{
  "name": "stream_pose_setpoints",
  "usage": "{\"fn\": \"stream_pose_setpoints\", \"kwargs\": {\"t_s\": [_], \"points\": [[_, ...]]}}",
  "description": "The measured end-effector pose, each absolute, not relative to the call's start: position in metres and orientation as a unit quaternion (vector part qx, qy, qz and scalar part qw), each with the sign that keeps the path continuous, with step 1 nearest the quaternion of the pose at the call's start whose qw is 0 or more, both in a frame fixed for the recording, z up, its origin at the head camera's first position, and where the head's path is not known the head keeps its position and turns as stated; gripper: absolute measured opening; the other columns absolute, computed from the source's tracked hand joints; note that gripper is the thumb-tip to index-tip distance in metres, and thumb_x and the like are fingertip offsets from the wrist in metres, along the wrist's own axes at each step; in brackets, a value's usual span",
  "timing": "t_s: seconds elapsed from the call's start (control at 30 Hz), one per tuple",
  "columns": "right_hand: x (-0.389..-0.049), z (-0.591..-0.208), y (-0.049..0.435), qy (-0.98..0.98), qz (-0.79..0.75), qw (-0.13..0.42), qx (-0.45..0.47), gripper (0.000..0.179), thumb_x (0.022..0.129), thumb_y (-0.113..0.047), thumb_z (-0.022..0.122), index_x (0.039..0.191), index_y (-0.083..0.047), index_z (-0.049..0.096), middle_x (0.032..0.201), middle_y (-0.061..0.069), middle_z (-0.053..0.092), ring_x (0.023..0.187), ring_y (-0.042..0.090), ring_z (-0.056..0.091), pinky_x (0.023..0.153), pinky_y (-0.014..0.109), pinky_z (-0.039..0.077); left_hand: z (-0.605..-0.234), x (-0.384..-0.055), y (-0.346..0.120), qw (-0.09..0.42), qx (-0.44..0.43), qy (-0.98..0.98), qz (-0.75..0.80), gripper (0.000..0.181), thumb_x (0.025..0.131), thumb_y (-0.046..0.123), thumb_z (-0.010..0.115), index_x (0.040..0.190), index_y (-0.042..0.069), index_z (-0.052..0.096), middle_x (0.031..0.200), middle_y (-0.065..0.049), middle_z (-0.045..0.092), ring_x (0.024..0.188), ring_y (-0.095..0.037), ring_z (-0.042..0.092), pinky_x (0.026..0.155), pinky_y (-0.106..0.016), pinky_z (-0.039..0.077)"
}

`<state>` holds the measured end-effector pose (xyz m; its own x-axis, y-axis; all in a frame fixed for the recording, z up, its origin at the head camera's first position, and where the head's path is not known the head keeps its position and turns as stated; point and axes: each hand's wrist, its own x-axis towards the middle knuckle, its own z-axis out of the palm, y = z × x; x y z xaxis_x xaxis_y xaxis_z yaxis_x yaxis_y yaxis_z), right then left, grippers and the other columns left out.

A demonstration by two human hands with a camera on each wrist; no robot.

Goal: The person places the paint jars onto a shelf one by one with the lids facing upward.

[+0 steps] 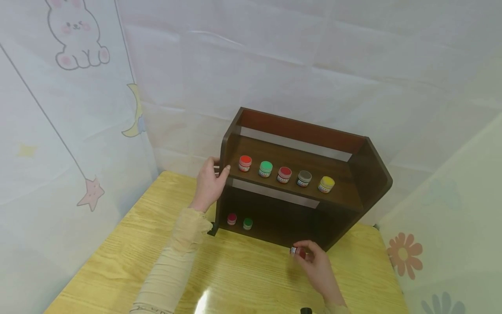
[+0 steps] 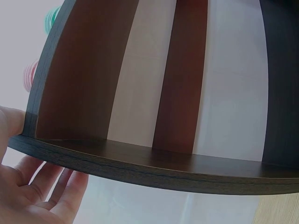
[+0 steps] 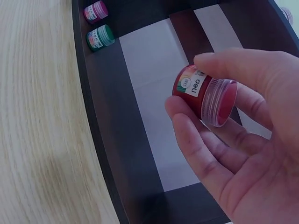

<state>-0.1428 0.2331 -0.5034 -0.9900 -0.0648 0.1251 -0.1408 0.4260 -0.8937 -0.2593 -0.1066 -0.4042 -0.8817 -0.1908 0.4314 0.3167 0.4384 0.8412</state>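
My right hand [image 1: 319, 271] pinches a small red paint jar [image 3: 190, 91] between thumb and fingers, just in front of the lower shelf. The jar is tilted on its side, its clear ribbed lid turned toward the palm in the right wrist view. My left hand [image 1: 208, 185] grips the left side panel of a dark brown two-tier wooden rack [image 1: 290, 150], with the thumb at the front edge. On the rack's lower shelf, near the left end, stand a magenta jar [image 1: 232, 219] and a green jar [image 1: 247, 224].
Along the upper shelf stands a row of jars: orange-red [image 1: 245, 163], light green [image 1: 265, 169], dark red [image 1: 284, 175], dark grey [image 1: 303, 179] and yellow [image 1: 326, 184]. The rack stands on a yellow wood-grain table [image 1: 243, 274], close to a printed white cloth backdrop [image 1: 313, 65].
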Motion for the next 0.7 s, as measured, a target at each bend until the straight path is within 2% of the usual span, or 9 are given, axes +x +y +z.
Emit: {"fn": "stream_pose_setpoints", "kwargs": {"t_s": [0.1,0.4,0.57,0.7], "points": [[-0.145,-0.502,0.232,-0.848,0.523,0.053,0.070,0.024,0.086,0.011,0.074,0.106,-0.001,0.070,0.105,0.013,0.066,0.088,0.021,0.066,0.073,0.024,0.055,-0.404,-0.259,-0.107,0.240,-0.039,-0.813,-0.529,0.033,0.101,0.022,0.063,0.123,-0.002,0.056,0.117,-0.017,0.061,0.104,-0.031,0.063,0.088,-0.044,0.055],[-0.151,-0.498,0.229,-0.860,0.505,0.040,0.051,0.027,0.086,0.005,0.078,0.110,-0.002,0.069,0.105,0.012,0.068,0.082,0.018,0.067,0.070,0.025,0.056,-0.405,-0.258,-0.106,0.236,-0.035,-0.816,-0.527,0.034,0.102,0.023,0.063,0.124,-0.001,0.055,0.119,-0.016,0.061,0.105,-0.031,0.063,0.090,-0.044,0.055],[-0.156,-0.496,0.226,-0.863,0.492,0.079,0.081,0.029,0.085,0.007,0.078,0.109,-0.005,0.070,0.107,0.012,0.064,0.084,0.021,0.066,0.070,0.024,0.056,-0.404,-0.258,-0.106,0.241,-0.036,-0.816,-0.524,0.035,0.102,0.024,0.063,0.125,-0.002,0.055,0.119,-0.016,0.061,0.104,-0.031,0.063,0.089,-0.044,0.055],[-0.162,-0.494,0.222,-0.863,0.488,0.097,0.090,0.033,0.086,0.007,0.077,0.116,-0.006,0.069,0.111,0.013,0.063,0.085,0.021,0.067,0.071,0.024,0.057,-0.404,-0.258,-0.106,0.244,-0.038,-0.816,-0.522,0.036,0.101,0.023,0.064,0.125,-0.002,0.055,0.119,-0.017,0.060,0.103,-0.032,0.064,0.089,-0.044,0.055]]}}
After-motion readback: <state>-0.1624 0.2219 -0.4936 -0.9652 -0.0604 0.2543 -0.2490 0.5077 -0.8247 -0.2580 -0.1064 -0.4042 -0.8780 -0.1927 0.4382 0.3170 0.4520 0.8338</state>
